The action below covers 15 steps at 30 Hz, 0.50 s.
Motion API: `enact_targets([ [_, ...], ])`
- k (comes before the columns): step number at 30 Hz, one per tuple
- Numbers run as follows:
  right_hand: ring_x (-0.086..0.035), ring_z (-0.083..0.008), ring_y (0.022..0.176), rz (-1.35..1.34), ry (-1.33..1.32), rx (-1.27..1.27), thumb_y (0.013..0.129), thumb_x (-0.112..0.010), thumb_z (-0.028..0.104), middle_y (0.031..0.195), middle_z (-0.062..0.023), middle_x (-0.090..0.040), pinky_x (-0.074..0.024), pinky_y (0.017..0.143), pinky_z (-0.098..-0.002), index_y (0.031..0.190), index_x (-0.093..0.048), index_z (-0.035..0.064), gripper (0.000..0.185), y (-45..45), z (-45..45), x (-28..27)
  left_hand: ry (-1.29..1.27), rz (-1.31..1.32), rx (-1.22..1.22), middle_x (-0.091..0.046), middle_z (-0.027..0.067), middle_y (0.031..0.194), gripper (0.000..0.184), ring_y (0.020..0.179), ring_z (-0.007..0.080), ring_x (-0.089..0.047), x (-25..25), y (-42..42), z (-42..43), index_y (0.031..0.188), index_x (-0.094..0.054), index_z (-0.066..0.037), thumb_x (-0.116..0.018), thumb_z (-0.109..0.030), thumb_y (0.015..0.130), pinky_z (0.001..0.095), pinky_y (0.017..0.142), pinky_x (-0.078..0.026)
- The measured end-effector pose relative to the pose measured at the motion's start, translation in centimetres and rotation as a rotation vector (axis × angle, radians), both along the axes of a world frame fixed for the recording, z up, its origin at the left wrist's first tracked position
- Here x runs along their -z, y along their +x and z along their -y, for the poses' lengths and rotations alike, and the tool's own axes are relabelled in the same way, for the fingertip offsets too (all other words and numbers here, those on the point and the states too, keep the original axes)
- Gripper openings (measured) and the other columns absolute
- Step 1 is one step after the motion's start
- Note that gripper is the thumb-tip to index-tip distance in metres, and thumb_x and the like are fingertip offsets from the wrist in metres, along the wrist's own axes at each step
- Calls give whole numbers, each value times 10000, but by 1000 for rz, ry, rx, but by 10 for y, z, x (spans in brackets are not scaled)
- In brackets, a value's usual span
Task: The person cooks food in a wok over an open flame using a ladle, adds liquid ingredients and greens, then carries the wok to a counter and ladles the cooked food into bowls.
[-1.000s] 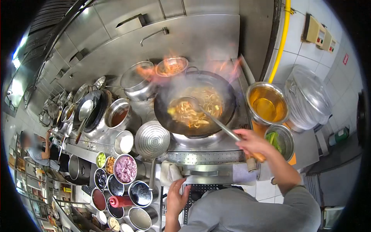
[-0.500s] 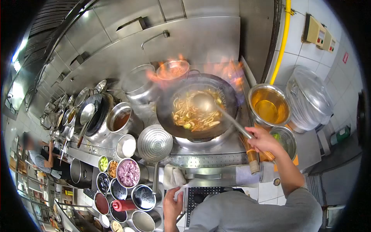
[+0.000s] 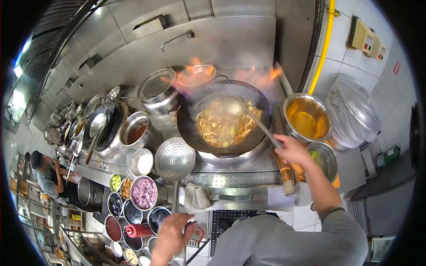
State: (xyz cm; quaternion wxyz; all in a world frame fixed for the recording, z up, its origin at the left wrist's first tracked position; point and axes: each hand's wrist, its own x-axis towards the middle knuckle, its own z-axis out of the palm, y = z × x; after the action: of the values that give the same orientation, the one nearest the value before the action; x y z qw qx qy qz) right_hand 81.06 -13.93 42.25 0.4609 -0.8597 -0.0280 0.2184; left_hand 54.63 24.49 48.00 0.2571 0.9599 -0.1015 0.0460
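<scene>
My right hand [image 3: 293, 151] is closed around the handle of a ladle [image 3: 262, 125]. The ladle's bowl tips into a large dark wok [image 3: 188, 133], over pale strips, mushrooms and green pieces [image 3: 228, 129] in broth. Low at the front left, my left hand [image 3: 174, 235] has its thumb and fingers apart, and nothing shows in its grasp. It overlaps the lower handle of a perforated strainer [image 3: 175, 158]; I cannot tell whether they touch. Close to that hand are a red squeeze bottle [image 3: 138, 230] and a container of dark liquid [image 3: 158, 218].
Flames [image 3: 262, 74] rise behind the wok. A bowl of amber liquid [image 3: 307, 119] and a metal bowl with greens [image 3: 327, 162] stand to the right. Sliced purple onions [image 3: 144, 193] and several ingredient containers sit left. Another person [image 3: 49, 177] stands at far left.
My left hand has moved left and forward, towards the strainer handle and containers. The ladle has shifted slightly up and left in the wok. Flames at the back have shrunk.
</scene>
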Motion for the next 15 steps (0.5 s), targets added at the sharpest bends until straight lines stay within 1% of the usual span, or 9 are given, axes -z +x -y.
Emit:
enact_targets([
  [2,-598,-148,536,51,85,-13,895,-635,117,759,-92,-639,-491,506,-315,1469,-438,22,614,15,-29,28,115,138,66,-691,163,975,301,869,356,-661,-39,32,-1,1078,-685,-7,-762,-133,815,441,798,-518],
  [3,-593,-149,534,57,130,-54,902,-636,117,734,-77,-624,-491,515,-318,1461,-451,35,594,13,-41,37,107,224,48,-689,162,970,305,864,356,-657,-49,50,2,1082,-681,-9,-761,-128,814,443,792,-517],
  [5,-573,-136,523,-63,200,-120,931,-621,93,708,-52,-594,-477,497,-312,1486,-423,50,590,-11,-40,24,101,387,8,-685,160,962,312,853,356,-648,-58,74,12,1092,-673,-12,-759,-119,812,447,779,-514],
  [8,-556,-119,510,-179,171,-178,947,-619,84,690,-43,-579,-470,478,-308,1508,-399,68,603,-19,20,11,-207,448,-105,-700,151,1019,283,941,352,-667,-25,77,31,1083,-679,-19,-751,-45,811,420,835,-526],
  [9,-579,-127,505,-142,171,-113,934,-624,96,704,-65,-605,-483,486,-317,1498,-431,85,596,-20,30,6,-327,390,-130,-705,154,1045,259,975,346,-673,-11,74,41,1052,-690,-14,-760,-30,803,403,855,-531],
  [10,-592,-139,509,-36,67,-109,925,-623,99,718,-78,-619,-491,497,-321,1491,-442,82,594,-21,27,0,-364,311,-137,-706,158,1031,229,953,340,-679,-2,72,53,1031,-700,-7,-763,-39,813,394,840,-538],
  [12,-618,-162,515,180,-132,-89,907,-621,106,747,-105,-647,-508,518,-331,1477,-464,74,592,-13,12,-17,-389,202,20,-708,157,1018,215,940,337,-685,24,70,66,1040,-705,-5,-752,-58,837,390,830,-543],
  [13,-649,-197,538,206,-131,-65,879,-619,121,803,-136,-680,-534,567,-350,1467,-478,72,606,2,5,-10,-416,152,34,-710,161,1027,216,952,334,-687,30,68,72,1058,-702,-5,-738,-53,851,386,843,-540],
  [15,-654,-218,545,268,-68,-34,872,-622,127,801,-146,-684,-538,594,-367,1465,-477,62,614,34,-10,9,-466,46,55,-715,170,1047,220,975,328,-690,38,63,82,1095,-697,-5,-711,-41,878,379,868,-533],
])
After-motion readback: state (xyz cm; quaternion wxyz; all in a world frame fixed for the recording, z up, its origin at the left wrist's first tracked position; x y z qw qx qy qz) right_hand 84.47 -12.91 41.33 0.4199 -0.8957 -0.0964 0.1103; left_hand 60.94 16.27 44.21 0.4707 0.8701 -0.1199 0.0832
